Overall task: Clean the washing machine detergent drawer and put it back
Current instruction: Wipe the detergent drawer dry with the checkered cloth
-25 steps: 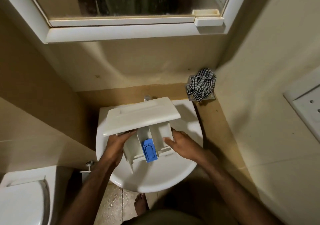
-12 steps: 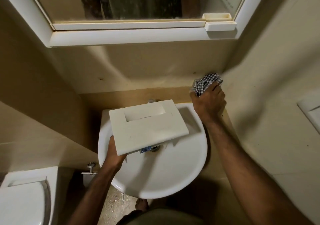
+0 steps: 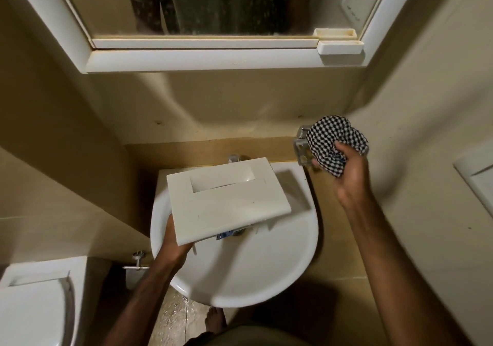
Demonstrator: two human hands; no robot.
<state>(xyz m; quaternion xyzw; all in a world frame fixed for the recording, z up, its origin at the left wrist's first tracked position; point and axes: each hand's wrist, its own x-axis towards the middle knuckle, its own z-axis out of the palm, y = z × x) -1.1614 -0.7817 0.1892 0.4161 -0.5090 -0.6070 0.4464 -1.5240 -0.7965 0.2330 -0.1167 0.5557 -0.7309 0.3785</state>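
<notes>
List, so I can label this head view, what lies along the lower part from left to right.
Toilet → wall valve → left hand → detergent drawer → metal holder → checkered cloth in the right hand.

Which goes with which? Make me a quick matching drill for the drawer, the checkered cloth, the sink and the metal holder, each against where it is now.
Things:
1. detergent drawer
2. checkered cloth
3. sink
4. metal holder

Places:
A. on the ledge by the right wall
B. bunched in the right hand
C. under the drawer
D. held over the basin by the left hand

Pairs: 1-D, 2-B, 3-C, 4-A
</notes>
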